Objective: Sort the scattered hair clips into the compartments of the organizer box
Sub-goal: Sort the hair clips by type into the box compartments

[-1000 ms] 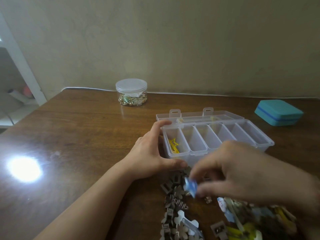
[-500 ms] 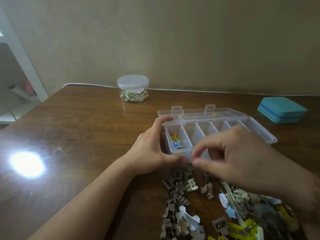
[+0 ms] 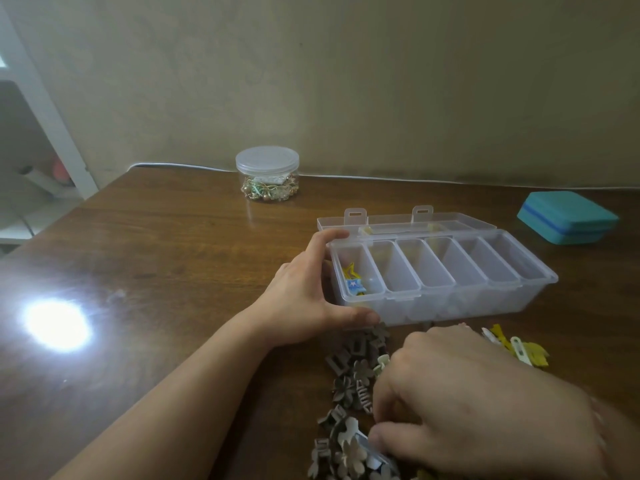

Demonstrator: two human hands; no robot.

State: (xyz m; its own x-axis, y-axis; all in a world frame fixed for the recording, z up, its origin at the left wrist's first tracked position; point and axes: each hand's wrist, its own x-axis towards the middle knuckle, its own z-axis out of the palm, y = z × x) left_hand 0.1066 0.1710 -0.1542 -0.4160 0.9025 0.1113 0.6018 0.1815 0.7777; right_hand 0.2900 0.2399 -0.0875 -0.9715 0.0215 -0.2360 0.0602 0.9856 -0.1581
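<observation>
Clips (image 3: 356, 382) look light, stiff plastic, so pinch one by its body; left hand (image 3: 304, 292) grips organizer box (image 3: 519, 299), right hand (image 3: 485, 410) digging, grip hidden

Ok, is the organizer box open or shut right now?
Open. The organizer box has its clear lid folded back flat on the table behind it, leaving all the compartments uncovered.

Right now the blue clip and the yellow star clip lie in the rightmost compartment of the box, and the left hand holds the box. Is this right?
Not quite. The head view shows the blue clip and the yellow star clip in the leftmost compartment of the box, not the rightmost. The left hand does hold the box.
</observation>
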